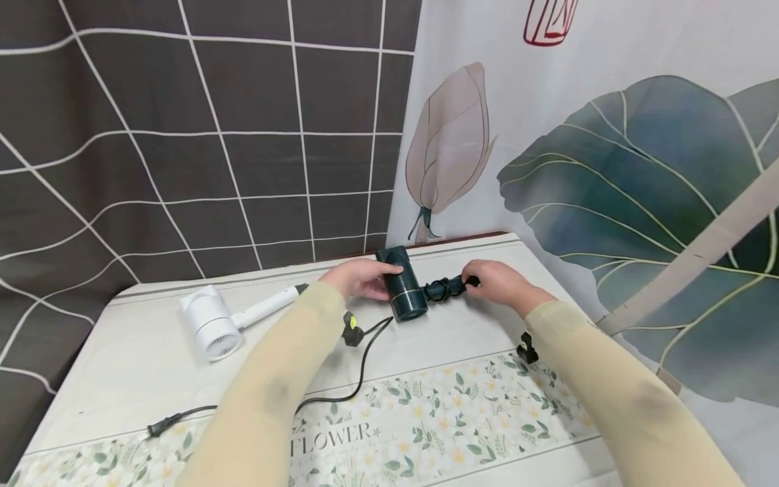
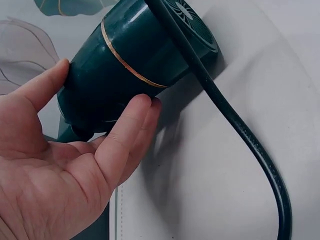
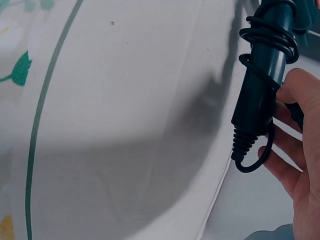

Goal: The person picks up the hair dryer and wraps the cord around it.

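A dark green hair dryer (image 1: pixel 402 281) with a thin gold band lies near the far edge of the table. My left hand (image 1: pixel 363 277) holds its barrel, thumb on one side and fingers on the other, as the left wrist view shows. A black cord (image 3: pixel 270 37) is wound in several loops around the dryer's handle (image 3: pixel 257 95). At the handle's end, my right hand (image 1: pixel 496 281) pinches a dark part of the cord between thumb and fingers; its tip is partly hidden. Another stretch of cord (image 2: pixel 235 122) passes in front of the barrel in the left wrist view.
To the left lies a white hair dryer (image 1: pixel 209 325), its handle pointing right behind my left sleeve. A black cord (image 1: pixel 363 372) runs under that sleeve to a plug (image 1: pixel 161 426). A flowered strip (image 1: pixel 450 419) crosses the table cover. Dark gridded cloth (image 1: pixel 243 95) hangs behind.
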`<act>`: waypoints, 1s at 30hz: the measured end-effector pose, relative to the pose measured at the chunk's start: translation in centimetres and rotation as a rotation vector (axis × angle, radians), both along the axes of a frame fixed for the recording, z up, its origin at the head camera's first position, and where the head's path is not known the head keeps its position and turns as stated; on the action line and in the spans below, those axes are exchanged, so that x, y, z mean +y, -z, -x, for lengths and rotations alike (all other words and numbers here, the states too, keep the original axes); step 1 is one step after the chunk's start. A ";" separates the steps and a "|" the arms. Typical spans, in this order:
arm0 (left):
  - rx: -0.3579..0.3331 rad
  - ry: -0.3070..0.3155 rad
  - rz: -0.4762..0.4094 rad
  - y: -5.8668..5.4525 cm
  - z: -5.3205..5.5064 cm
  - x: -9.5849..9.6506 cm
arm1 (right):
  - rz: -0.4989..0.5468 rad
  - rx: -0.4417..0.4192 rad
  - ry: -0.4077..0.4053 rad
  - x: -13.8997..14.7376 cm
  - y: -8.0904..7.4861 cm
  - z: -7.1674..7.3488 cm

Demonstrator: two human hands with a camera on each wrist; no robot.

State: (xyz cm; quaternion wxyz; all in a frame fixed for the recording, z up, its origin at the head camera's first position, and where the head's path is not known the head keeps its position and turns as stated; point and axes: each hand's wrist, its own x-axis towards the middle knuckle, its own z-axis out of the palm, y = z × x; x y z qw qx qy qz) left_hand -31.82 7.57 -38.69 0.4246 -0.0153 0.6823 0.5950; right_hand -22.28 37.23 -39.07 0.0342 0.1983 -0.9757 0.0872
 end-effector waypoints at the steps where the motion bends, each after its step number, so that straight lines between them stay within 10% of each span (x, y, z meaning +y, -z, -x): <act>1: -0.002 -0.001 -0.001 0.1 0.0 0.1 | 0.000 -0.001 0.005 0.0 0.1 0.0; 30: 0.054 -0.098 0.061 1.2 0.5 1.0 | 0.188 -0.130 0.390 -1.0 3.9 -0.8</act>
